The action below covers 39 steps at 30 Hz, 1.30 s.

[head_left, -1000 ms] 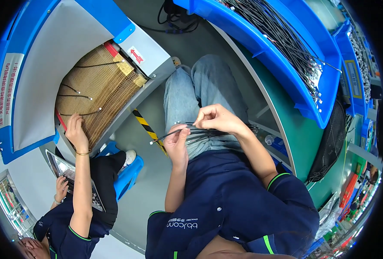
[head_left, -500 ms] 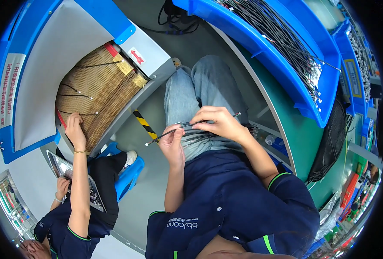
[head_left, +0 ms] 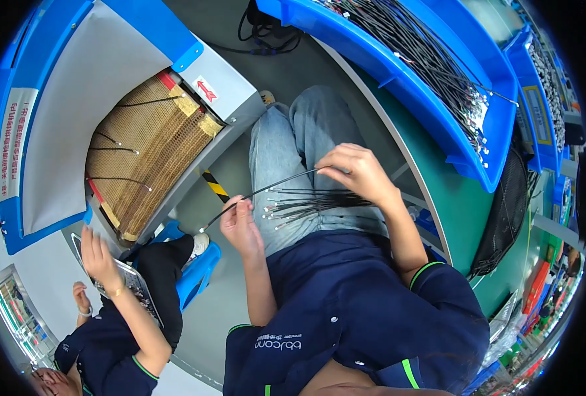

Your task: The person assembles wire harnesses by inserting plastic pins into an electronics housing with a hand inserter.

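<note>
A thin black cable [head_left: 276, 185] with a small white connector at its lower left end is stretched between my two hands, above my lap. My left hand [head_left: 241, 228] pinches it a short way in from the connector. Further up and to the right, my right hand [head_left: 359, 173] pinches its other end between thumb and fingers; the fingers hide that tip. Below the stretched cable, a bundle of similar black cables [head_left: 312, 203] lies across my thighs, with white connectors pointing left. Part of the bundle is hidden behind my right hand and forearm.
At left, several black cables lie on a brown mesh conveyor belt [head_left: 141, 142] leaving a blue-and-white machine [head_left: 98, 79]. A co-worker's hand [head_left: 101, 261] is near a tray [head_left: 134, 290]. A blue bin [head_left: 478, 158] of cables stands upper right on a green table [head_left: 431, 138].
My hands have moved apart, my right hand up and right, drawing one cable straight above the bundle. The co-worker's hand has left the belt and moved back toward the tray.
</note>
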{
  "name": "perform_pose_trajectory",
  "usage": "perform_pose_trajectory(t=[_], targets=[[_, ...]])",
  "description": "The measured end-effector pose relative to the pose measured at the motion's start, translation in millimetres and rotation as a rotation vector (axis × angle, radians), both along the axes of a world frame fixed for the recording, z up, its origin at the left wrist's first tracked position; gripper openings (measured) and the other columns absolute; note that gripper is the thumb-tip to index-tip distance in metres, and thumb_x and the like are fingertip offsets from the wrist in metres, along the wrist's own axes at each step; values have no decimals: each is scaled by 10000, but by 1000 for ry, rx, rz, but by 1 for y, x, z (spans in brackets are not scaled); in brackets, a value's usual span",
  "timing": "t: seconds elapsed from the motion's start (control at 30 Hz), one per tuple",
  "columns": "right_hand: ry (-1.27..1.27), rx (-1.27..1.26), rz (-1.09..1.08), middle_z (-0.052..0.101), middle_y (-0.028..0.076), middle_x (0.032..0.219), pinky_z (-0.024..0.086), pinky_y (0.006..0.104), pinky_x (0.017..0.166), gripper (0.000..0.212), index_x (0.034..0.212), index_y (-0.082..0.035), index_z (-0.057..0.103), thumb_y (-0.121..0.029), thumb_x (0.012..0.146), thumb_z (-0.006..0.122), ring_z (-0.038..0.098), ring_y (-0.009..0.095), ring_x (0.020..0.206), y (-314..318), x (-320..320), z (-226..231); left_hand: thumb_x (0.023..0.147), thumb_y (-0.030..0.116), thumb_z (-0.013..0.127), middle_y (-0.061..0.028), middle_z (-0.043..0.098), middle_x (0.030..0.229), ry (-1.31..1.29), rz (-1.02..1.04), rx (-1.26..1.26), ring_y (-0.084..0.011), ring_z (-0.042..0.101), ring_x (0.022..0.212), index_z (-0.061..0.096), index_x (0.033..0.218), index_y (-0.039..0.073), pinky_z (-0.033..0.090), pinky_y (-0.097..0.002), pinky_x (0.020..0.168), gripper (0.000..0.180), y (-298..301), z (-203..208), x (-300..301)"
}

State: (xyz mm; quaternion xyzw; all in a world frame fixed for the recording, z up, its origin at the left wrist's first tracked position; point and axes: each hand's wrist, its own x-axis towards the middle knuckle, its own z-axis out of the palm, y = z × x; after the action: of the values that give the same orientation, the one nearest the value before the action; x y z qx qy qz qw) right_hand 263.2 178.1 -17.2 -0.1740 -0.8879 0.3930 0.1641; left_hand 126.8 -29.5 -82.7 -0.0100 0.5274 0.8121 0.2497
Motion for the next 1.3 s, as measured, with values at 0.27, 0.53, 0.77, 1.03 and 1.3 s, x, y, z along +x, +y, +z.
perform_pose_trajectory(t=[0.27, 0.53, 0.77, 1.03, 1.3], targets=[[-49, -142, -105, 647, 85, 793, 499, 307, 643, 100, 849, -3, 669, -62, 771, 693, 635, 224, 750, 11, 17, 12, 885, 23, 599, -91, 620, 917, -2, 62, 60, -131, 603, 799, 598, 1008, -40, 511, -226, 746, 138, -5, 0, -3], [-22, -233, -166, 640, 68, 747, 443, 265, 552, 98, 819, -24, 679, -91, 764, 723, 595, 153, 627, 12, 23, 12, 890, 39, 600, -95, 624, 902, 10, 49, 66, -134, 601, 805, 593, 1012, -31, 504, -227, 746, 142, -4, 4, -2], [40, -224, -153, 636, 48, 708, 419, 254, 520, 87, 800, -23, 687, -81, 754, 735, 572, 124, 594, 14, 28, 11, 888, 39, 601, -93, 625, 906, 11, 32, 62, -132, 597, 808, 592, 1005, -31, 502, -227, 755, 137, -4, 6, 2], [89, -182, -104, 652, 50, 717, 437, 258, 528, 85, 794, -22, 699, -71, 741, 743, 590, 141, 623, 17, 31, 6, 887, 31, 599, -88, 622, 910, 20, 20, 56, -122, 586, 794, 595, 1001, -32, 501, -223, 758, 130, -3, 8, 3], [103, -143, -81, 601, 38, 649, 408, 269, 488, 73, 754, -37, 688, -82, 742, 744, 553, 143, 564, 17, 38, 10, 887, 27, 597, -89, 620, 917, 10, 15, 27, -119, 580, 792, 597, 997, -33, 494, -220, 755, 126, -3, 13, 7]])
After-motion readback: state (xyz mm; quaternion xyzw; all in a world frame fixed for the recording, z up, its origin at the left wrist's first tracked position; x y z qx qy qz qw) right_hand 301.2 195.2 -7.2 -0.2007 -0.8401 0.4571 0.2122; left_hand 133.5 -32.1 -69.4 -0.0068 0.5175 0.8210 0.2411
